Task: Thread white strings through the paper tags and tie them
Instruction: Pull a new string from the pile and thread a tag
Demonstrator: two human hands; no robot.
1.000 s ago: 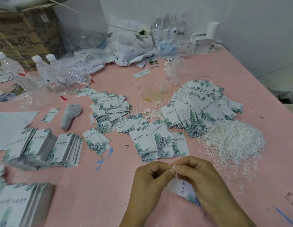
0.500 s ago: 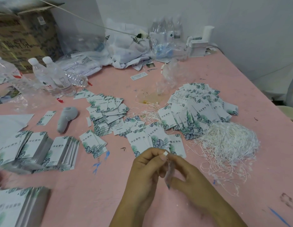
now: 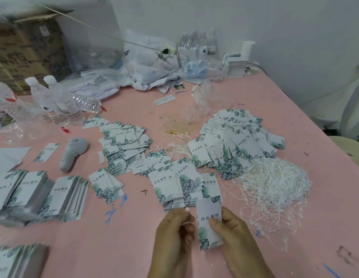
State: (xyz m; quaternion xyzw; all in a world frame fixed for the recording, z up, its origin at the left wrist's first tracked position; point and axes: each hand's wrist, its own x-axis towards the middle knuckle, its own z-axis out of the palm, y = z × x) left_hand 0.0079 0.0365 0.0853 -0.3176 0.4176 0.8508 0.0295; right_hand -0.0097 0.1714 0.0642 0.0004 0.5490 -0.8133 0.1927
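— Where's the tag?
— Your right hand [image 3: 237, 237] pinches one paper tag [image 3: 209, 223] upright between thumb and fingers, just above the pink desk [image 3: 134, 247].
— And your left?
— Your left hand [image 3: 174, 235] has its fingers curled, pinching a white string end [image 3: 187, 209].
— Containers?
— Cardboard box [image 3: 24, 51] at far left, contents hidden. Loose string pile [image 3: 275, 183] lies right of you, beside the strung tags heap [image 3: 238, 141].

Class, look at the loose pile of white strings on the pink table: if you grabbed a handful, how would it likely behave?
The pile of white strings looks thin and limp, so a handful would probably flop and trail. Strands cross and loop over each other, so extra ones would likely tangle and drag along. Stray ends already spread over the pink table, suggesting they are very light and scatter easily.
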